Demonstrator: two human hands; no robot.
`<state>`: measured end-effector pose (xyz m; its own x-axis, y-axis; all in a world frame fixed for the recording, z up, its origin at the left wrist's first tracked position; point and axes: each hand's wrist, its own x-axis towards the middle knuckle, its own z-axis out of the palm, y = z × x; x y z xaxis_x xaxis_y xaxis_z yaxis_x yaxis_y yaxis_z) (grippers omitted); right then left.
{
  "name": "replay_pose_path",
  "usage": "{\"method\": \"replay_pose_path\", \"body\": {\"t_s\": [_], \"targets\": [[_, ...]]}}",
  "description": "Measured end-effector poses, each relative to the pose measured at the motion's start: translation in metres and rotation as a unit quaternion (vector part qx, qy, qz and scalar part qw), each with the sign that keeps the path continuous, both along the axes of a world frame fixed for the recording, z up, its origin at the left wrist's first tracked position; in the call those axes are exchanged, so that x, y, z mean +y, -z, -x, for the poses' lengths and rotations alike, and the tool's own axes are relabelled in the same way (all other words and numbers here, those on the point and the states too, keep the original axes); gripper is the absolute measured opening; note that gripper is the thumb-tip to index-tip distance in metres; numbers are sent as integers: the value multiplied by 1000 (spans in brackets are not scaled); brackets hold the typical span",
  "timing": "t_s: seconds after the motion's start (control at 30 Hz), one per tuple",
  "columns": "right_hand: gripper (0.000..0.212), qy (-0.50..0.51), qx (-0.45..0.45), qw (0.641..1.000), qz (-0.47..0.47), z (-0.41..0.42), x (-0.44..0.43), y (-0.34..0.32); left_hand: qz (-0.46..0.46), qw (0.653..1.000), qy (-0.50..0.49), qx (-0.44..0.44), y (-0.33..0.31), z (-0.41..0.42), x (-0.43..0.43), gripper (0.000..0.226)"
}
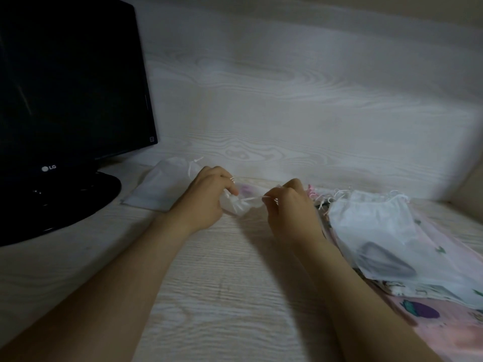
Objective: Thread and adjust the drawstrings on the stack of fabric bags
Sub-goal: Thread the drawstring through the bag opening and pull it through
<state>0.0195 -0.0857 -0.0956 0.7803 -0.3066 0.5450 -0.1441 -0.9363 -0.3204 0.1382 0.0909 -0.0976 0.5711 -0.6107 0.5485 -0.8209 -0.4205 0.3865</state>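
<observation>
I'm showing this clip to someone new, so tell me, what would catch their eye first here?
Most likely the two hands at the centre of the desk: the left hand grips a small white bag bunched at its mouth, while the right hand pinches its drawstring, stretched between them. Next come the big black monitor at far left and the stack of fabric bags at right, a white one on top.

Pale wood-grain desk (pixel 222 296) — monitor (pixel 70 100); white bag (pixel 159 186); stack of bags (pixel 392 244)
</observation>
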Motion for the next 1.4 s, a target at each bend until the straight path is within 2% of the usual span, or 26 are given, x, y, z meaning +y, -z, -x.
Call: {"method": "replay_pose_path", "body": {"t_s": [0.13, 0.33, 0.4, 0.5, 0.63, 0.73, 0.8, 0.93, 1.03, 1.17, 1.27, 1.4], "targets": [[16, 27, -3, 999, 28, -2, -2, 1, -26, 997, -50, -51, 2, -7, -1, 55], [20, 95, 64, 990, 76, 5, -4, -1, -12, 994, -86, -69, 1, -12, 1, 16], [19, 118, 80, 987, 78, 5, -6, 1, -24, 994, -87, -62, -2, -8, 2, 9], [18, 153, 89, 979, 102, 4, -7, 3, -21, 995, -82, -43, -6, -1, 3, 4], [19, 180, 128, 967, 129, 4, -8, 4, -12, 997, -76, -27, -9, 7, 2, 9], [20, 202, 163, 958, 123, 8, -7, 1, -44, 995, -75, -47, -12, 12, 2, 2], [18, 207, 165, 958, 113, 11, -6, -3, -66, 994, -70, -60, -10, 13, 1, 10], [10, 138, 99, 985, 8, 10, -6, -8, -57, 992, -93, -67, -9, 13, 1, 9], [14, 109, 33, 992, -59, 3, -3, -4, -40, 988, -122, -81, -9, 11, 2, 10], [16, 65, -76, 992, -74, 0, -2, -4, 6, 981, -162, -106, -13, 15, 0, 15], [14, 4, -153, 986, -66, -1, -3, -4, 21, 980, -156, -126, -14, 17, -2, 16], [12, -92, -179, 977, -72, -2, 7, -4, 56, 980, -127, -146, -13, 17, -3, 15]]}}
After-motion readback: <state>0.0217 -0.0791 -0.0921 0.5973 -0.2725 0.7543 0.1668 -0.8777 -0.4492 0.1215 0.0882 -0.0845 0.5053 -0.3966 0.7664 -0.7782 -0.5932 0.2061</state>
